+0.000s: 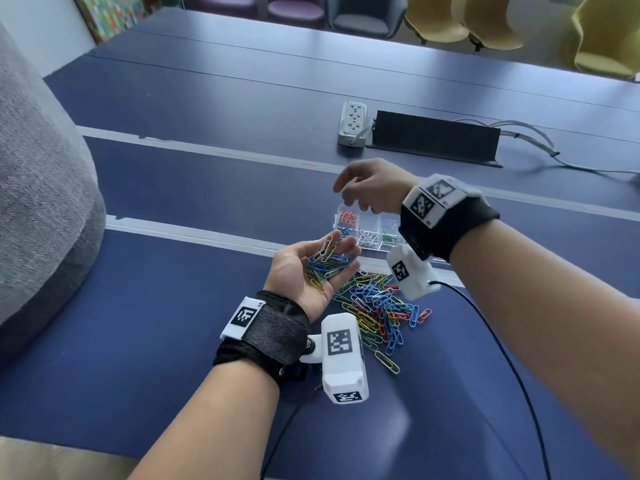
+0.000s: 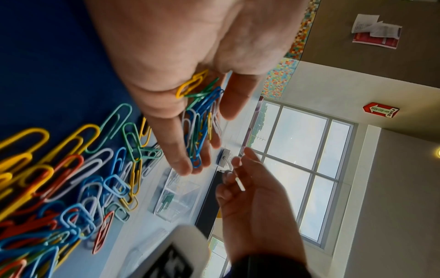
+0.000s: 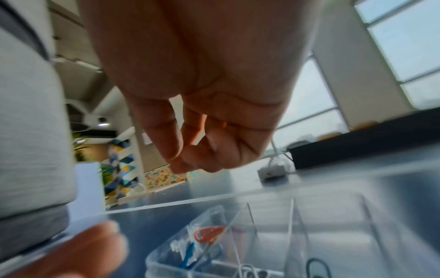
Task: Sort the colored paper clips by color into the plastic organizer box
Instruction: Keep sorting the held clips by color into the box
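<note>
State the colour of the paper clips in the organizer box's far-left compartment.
Red-orange paper clips in the organizer box; the head view shows them best.

Both forearms bare, no sleeves. Left wrist: black mesh strap (image 1: 268, 336) with a metal snap stud; white tag block (image 1: 242, 318) printed with a black square code; white boxy camera housing (image 1: 343, 356) on a short white bracket, coded on top and front end. Right wrist: black fabric band (image 1: 457, 225), white block (image 1: 434, 199) with two codes, white housing (image 1: 410, 273) below, thin black cable (image 1: 498, 344) trailing from it
</note>
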Action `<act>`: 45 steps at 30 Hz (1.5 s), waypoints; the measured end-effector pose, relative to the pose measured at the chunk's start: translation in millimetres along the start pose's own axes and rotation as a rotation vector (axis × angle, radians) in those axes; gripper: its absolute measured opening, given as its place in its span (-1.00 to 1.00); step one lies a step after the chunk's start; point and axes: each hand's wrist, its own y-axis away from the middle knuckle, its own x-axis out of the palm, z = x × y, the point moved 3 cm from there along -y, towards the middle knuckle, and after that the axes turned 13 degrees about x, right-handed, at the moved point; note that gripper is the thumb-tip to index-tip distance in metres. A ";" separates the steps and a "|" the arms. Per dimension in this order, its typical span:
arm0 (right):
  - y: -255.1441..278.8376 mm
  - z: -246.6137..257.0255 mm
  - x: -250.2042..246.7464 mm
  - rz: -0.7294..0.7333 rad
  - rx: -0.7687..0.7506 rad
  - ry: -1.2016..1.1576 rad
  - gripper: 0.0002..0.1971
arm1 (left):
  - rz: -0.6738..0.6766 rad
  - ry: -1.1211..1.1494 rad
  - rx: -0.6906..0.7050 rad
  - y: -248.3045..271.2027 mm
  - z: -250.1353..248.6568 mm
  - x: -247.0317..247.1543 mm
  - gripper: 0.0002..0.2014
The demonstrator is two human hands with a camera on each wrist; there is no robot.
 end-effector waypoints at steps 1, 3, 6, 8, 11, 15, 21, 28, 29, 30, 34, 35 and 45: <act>9.5 0.2 0.1 -0.015 -0.068 0.056 -0.75 | 0.009 0.004 -0.004 0.4 0.6 0.4 -0.70; 29.3 -3.0 3.1 -0.037 -0.198 0.212 -0.80 | 0.018 0.017 -0.005 0.6 1.6 0.7 -0.69; 48.4 -14.4 13.5 -0.035 -0.306 0.426 -0.86 | 0.022 0.024 0.016 -0.1 3.0 1.9 -0.72; 53.2 -22.5 21.0 -0.021 -0.320 0.490 -0.82 | 0.037 0.011 0.023 0.1 5.9 4.2 -0.76; 57.0 -28.5 26.0 -0.048 -0.350 0.487 -0.79 | 0.036 -0.029 0.027 0.8 11.6 5.9 -0.76; 59.8 -29.0 24.7 -0.078 -0.387 0.424 -0.86 | 0.025 -0.046 0.032 1.9 15.4 7.8 -0.74; 63.2 -32.8 20.0 -0.161 -0.420 0.378 -0.88 | -0.002 -0.063 0.033 3.6 15.8 9.5 -0.75; 67.6 -34.8 16.3 -0.150 -0.408 0.314 -0.88 | -0.012 -0.066 0.051 3.0 17.8 7.5 -0.78; 67.3 -34.3 16.3 -0.163 -0.411 0.332 -0.87 | -0.006 -0.064 0.052 3.4 17.8 8.2 -0.76; 66.9 -33.6 16.4 -0.176 -0.416 0.352 -0.85 | 0.003 -0.062 0.050 3.8 17.7 9.2 -0.74; 66.8 -32.1 14.9 -0.222 -0.442 0.361 -0.87 | 0.011 -0.039 0.028 4.9 15.8 10.7 -0.64; 67.6 -32.5 14.4 -0.231 -0.459 0.347 -0.88 | 0.015 -0.036 0.022 5.2 14.9 10.5 -0.63; 73.1 -35.6 24.2 -0.093 -0.493 0.543 -0.85 | 0.038 -0.012 0.005 3.1 13.6 6.3 -0.68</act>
